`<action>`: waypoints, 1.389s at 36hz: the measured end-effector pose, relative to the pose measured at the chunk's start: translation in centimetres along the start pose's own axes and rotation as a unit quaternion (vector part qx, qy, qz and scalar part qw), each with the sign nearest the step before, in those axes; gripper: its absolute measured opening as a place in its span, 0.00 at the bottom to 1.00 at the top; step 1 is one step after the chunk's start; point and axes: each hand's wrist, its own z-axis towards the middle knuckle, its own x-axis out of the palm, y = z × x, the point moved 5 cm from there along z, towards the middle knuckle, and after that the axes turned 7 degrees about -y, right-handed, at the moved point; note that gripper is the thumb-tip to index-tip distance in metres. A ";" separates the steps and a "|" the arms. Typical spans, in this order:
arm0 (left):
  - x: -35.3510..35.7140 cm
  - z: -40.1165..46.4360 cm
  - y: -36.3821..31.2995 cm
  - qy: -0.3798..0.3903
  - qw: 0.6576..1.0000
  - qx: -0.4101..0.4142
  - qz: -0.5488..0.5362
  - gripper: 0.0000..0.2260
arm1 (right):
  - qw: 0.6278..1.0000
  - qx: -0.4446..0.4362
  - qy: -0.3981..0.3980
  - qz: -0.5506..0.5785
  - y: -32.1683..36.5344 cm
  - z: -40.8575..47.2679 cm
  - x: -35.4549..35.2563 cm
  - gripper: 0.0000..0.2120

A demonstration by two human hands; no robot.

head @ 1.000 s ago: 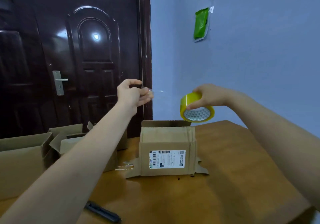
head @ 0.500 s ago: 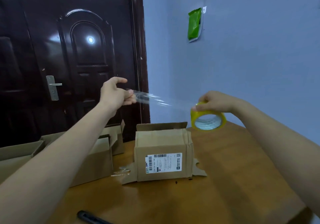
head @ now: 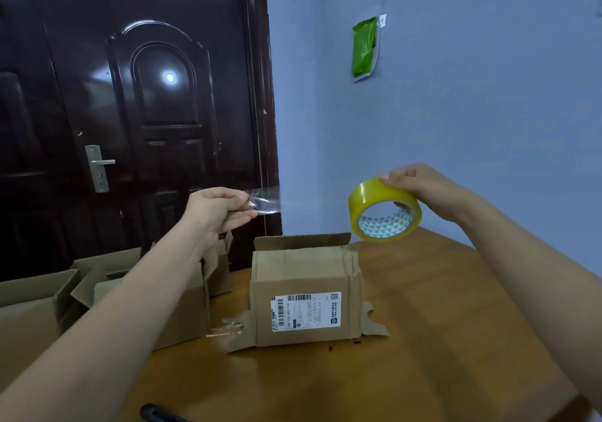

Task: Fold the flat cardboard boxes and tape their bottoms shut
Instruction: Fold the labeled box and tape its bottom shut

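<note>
left hand (head: 217, 213) pinching, right hand (head: 420, 187) gripping.

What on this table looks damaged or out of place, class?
The labelled cardboard box looks worn: the flaps splayed at its base have ragged, torn edges, with crumpled clear tape scraps beside the left one. Small dark specks lie on the table before it.
</note>
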 end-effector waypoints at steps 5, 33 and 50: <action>0.0 -0.3 -0.2 0.006 0.999 -0.037 -0.028 0.02 | 0.999 0.012 0.036 -0.016 -1.0 0.1 -0.3 0.24; 1.0 0.6 2.8 0.015 0.989 0.021 0.149 0.04 | 0.977 0.026 -0.004 -0.213 -2.6 1.1 -1.6 0.26; 1.4 1.8 2.9 0.022 0.998 -0.012 0.054 0.04 | 0.988 0.076 0.068 -0.116 -6.3 -0.3 -2.5 0.17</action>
